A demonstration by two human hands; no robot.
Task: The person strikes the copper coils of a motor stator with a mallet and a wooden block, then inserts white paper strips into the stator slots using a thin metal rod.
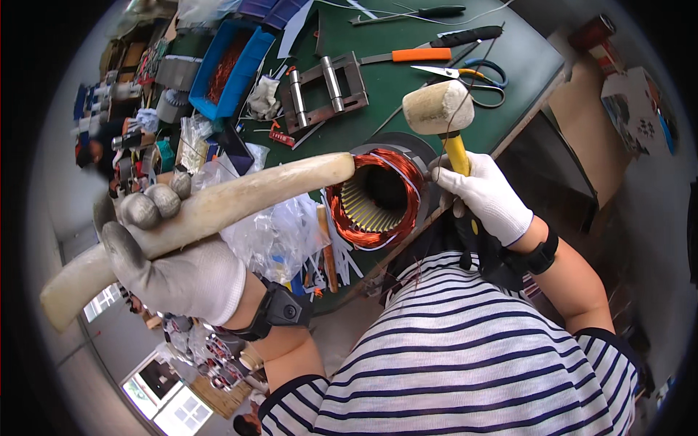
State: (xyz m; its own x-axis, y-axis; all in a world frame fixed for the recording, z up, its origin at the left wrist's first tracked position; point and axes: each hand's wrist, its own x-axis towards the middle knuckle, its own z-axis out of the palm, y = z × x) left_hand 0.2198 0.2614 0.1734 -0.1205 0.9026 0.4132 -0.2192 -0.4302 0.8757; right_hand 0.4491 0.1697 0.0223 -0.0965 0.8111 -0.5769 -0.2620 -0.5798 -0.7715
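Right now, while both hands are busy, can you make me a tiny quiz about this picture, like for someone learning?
1. Which hand holds the mallet, and which holds the pale curved bar?
2. True or false: the scissors are inside the blue bin.
3. Fill in the blank: the ring of wire windings is ____ in colour.

Key:
1. The right hand holds the mallet; the left hand holds the bar.
2. False; they lie on the green tabletop.
3. Orange-red.

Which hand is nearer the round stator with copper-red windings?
Right. The white-gloved right hand is just right of the stator; the grey-and-white-gloved left hand is farther off, to its left.
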